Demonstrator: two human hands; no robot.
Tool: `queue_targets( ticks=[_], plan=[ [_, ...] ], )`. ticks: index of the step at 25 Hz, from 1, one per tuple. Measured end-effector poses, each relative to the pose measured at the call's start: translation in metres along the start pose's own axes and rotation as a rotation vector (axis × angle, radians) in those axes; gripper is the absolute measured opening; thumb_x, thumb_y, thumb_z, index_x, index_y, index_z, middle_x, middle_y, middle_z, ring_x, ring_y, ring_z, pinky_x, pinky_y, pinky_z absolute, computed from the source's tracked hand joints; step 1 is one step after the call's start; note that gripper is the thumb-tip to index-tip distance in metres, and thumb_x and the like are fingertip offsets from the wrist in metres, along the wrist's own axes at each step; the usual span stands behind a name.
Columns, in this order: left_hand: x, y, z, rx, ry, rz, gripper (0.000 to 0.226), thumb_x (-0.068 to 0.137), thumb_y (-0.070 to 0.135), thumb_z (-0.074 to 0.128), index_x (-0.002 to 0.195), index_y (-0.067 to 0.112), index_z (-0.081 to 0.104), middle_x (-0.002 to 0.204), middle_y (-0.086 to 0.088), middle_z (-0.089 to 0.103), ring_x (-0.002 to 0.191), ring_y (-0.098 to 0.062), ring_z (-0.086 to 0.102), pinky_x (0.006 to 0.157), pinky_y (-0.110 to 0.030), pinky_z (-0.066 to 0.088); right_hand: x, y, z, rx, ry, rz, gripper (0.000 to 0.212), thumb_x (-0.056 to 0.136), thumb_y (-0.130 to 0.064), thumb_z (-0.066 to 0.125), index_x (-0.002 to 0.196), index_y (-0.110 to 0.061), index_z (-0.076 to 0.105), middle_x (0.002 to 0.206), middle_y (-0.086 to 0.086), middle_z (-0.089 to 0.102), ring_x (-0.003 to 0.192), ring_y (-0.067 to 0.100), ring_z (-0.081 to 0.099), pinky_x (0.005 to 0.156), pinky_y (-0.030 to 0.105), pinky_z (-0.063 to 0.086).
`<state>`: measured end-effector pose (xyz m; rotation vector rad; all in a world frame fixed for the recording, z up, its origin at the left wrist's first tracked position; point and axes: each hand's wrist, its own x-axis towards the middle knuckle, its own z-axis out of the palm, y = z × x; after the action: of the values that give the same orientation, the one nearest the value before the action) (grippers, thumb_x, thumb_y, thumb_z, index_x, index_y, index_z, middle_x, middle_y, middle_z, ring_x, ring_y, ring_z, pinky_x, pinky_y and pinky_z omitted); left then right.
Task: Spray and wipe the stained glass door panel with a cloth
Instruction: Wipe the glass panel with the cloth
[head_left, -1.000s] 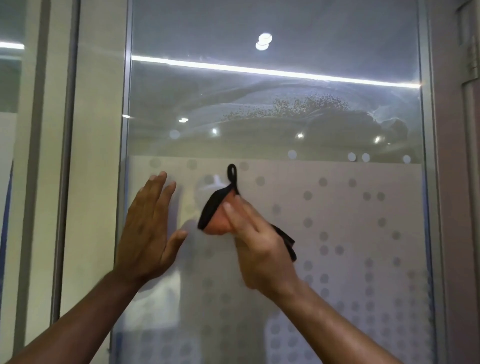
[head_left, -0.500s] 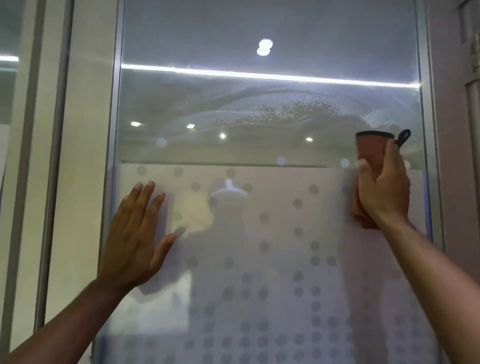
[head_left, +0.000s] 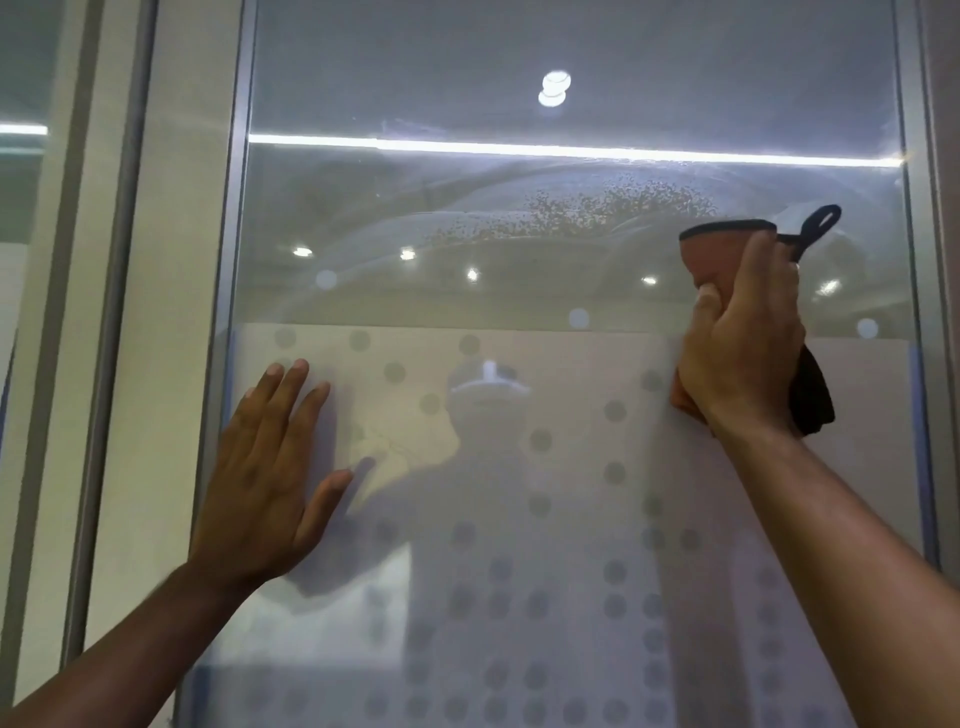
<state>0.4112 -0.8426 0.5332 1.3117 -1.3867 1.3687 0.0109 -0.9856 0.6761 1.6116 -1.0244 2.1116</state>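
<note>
Both hands work a glass door panel (head_left: 519, 218): the left hand (head_left: 265, 483) lies flat and open against the pane, fingers spread and pointing up, while the right hand (head_left: 743, 343) is closed around an orange cloth (head_left: 711, 249) edged in black, pressing it to the glass near the panel's right side. A black hanging loop (head_left: 818, 223) juts up and to the right of the right hand's fingers, and a dark fold of the cloth hangs below the heel of that hand. Just left of the cloth and above both hands, a patch of speckled spray droplets (head_left: 597, 208) clings to the clear upper glass under a bright strip of reflected light (head_left: 519, 148). Between and below the hands runs a frosted band (head_left: 519, 597) dotted with round spots. A metal frame (head_left: 228, 260) stands just left of the left hand.
</note>
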Motion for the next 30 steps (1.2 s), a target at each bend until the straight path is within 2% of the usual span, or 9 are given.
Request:
queue_targets(
  ticks=[6,9,12,14,17,20,26,30],
  plan=[
    [0.000,-0.004,-0.001,-0.048,-0.004,0.018,0.088,0.110,0.069,0.027,0.170,0.005,0.033,0.183,-0.016,0.020,0.172,-0.036,0.016,0.138,-0.059,0.019,-0.002,-0.070,0.031,0.019,-0.016,-0.091,0.064,0.110,-0.020,0.048,0.167,-0.006,0.025,0.168,0.023,0.040,0.155,0.044,0.037,0.124,0.061,0.036],
    [0.000,-0.005,-0.004,-0.117,0.000,0.014,0.087,0.111,0.068,0.027,0.169,0.005,0.035,0.182,-0.016,0.024,0.172,-0.036,0.019,0.138,-0.056,0.020,-0.010,-0.110,0.048,0.005,-0.044,-0.167,0.063,0.111,-0.021,0.046,0.168,-0.006,0.024,0.170,0.021,0.037,0.158,0.042,0.034,0.127,0.058,0.033],
    [0.004,-0.013,-0.013,-0.195,0.017,0.028,0.088,0.111,0.069,0.028,0.168,0.003,0.037,0.179,-0.018,0.031,0.168,-0.036,0.027,0.135,-0.055,0.026,-0.021,-0.146,0.064,-0.006,-0.081,-0.241,0.060,0.110,-0.021,0.044,0.166,-0.005,0.028,0.167,0.021,0.041,0.155,0.041,0.037,0.123,0.057,0.037],
    [0.006,-0.026,-0.020,-0.163,0.059,0.053,0.088,0.110,0.068,0.030,0.165,0.001,0.039,0.176,-0.023,0.035,0.165,-0.040,0.031,0.133,-0.056,0.029,-0.034,-0.167,0.073,-0.006,-0.113,-0.284,0.062,0.110,-0.019,0.046,0.167,-0.005,0.028,0.170,0.021,0.038,0.158,0.041,0.034,0.126,0.057,0.034],
    [-0.001,-0.051,-0.025,-0.034,0.133,-0.002,0.089,0.111,0.067,0.032,0.163,-0.004,0.043,0.173,-0.030,0.037,0.162,-0.050,0.034,0.129,-0.068,0.034,-0.058,-0.192,0.085,-0.017,-0.158,-0.353,0.063,0.111,-0.021,0.048,0.169,-0.007,0.027,0.174,0.020,0.032,0.163,0.042,0.026,0.132,0.055,0.028],
    [-0.014,-0.063,-0.023,0.009,0.104,-0.059,0.092,0.110,0.069,0.030,0.165,-0.005,0.039,0.175,-0.032,0.032,0.163,-0.052,0.031,0.129,-0.072,0.032,-0.079,-0.206,0.095,-0.022,-0.203,-0.430,0.062,0.112,-0.023,0.046,0.169,-0.008,0.029,0.176,0.018,0.030,0.165,0.041,0.024,0.133,0.053,0.026],
    [-0.016,-0.071,-0.021,-0.076,0.083,-0.034,0.089,0.111,0.066,0.029,0.169,-0.001,0.030,0.180,-0.025,0.025,0.169,-0.045,0.022,0.137,-0.063,0.020,-0.108,-0.203,0.096,-0.022,-0.327,-0.671,0.062,0.109,-0.025,0.050,0.168,-0.012,0.034,0.175,0.016,0.035,0.164,0.036,0.027,0.132,0.051,0.029],
    [-0.018,-0.073,-0.020,-0.119,0.097,-0.014,0.088,0.112,0.066,0.027,0.169,-0.002,0.030,0.180,-0.025,0.026,0.169,-0.044,0.023,0.137,-0.064,0.022,-0.135,-0.195,0.094,-0.053,-0.369,-0.811,0.059,0.111,-0.026,0.052,0.167,-0.011,0.037,0.174,0.015,0.036,0.165,0.034,0.028,0.133,0.049,0.029]
  ],
)
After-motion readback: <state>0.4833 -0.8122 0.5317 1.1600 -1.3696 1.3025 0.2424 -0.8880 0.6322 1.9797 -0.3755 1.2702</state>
